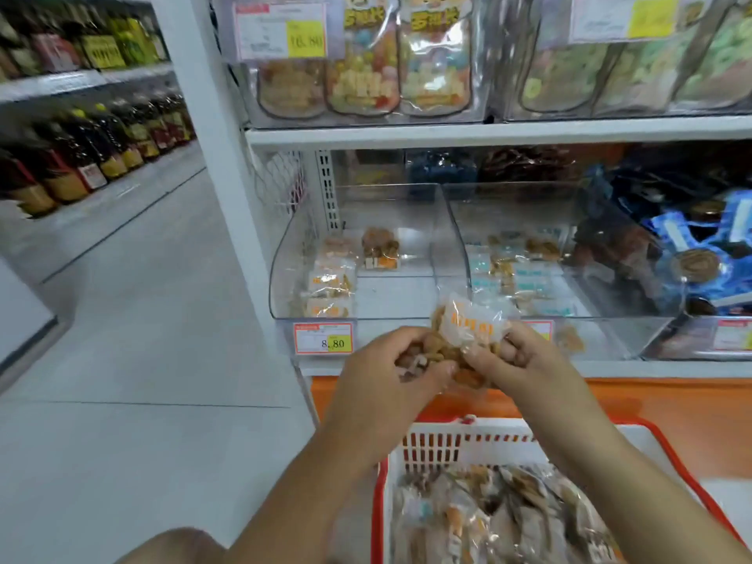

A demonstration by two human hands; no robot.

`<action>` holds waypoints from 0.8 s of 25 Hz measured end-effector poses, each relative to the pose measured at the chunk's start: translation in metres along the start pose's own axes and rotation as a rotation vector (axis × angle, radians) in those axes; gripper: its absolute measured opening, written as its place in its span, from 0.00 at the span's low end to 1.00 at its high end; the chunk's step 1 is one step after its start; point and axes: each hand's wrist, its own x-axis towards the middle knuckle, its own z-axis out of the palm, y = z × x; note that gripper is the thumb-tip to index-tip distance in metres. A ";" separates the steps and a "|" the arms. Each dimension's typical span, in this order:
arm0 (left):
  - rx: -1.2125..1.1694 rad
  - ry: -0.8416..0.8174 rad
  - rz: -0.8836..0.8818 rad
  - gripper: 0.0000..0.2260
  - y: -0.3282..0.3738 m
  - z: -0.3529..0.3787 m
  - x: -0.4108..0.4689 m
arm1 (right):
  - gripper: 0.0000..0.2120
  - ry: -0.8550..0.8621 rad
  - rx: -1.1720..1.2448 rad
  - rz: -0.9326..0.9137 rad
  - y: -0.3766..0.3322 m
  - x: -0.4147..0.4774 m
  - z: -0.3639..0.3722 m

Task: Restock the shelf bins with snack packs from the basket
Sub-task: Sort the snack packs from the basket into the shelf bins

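Your left hand (pixel 390 372) and right hand (pixel 525 360) meet just in front of the left bin (pixel 390 295). The fingers of both are curled and clamped on one bunch (pixel 468 327) of clear snack packs with orange print. The bunch sits above the basket (pixel 431 445), about level with the bin's front lip and not yet inside it. By my reading you are early in the job. The left bin has only a few orange packs (pixel 331 278) along its left side and one toward the back, with most of its floor bare. The basket has a full heap (pixel 500 519) of packs waiting, so most of the restocking is left to do. The next bin (pixel 508 205) to the right has a thin layer of teal packs (pixel 512 274) and looks like it could take more too (whether the basket carries that kind, I cannot tell). As for writing, the price tag (pixel 323 338) on the left bin's front reads 8.80 on a yellow patch. The upper tag (pixel 280 30) on the shelf above reads 10.80. The orange print on the bunch and the characters on the hanging bags (pixel 435 54) overhead are too blurred to read, and no brand can be made out.
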 end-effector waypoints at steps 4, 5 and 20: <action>0.218 0.622 0.154 0.26 -0.015 -0.075 0.030 | 0.17 0.125 -0.114 -0.075 -0.050 0.103 0.059; 0.238 0.696 0.118 0.30 -0.026 -0.088 0.035 | 0.11 0.160 -0.138 -0.042 -0.055 0.132 0.072; 0.023 0.333 -0.174 0.29 -0.094 -0.117 0.069 | 0.11 0.194 -0.440 0.406 0.012 0.277 0.103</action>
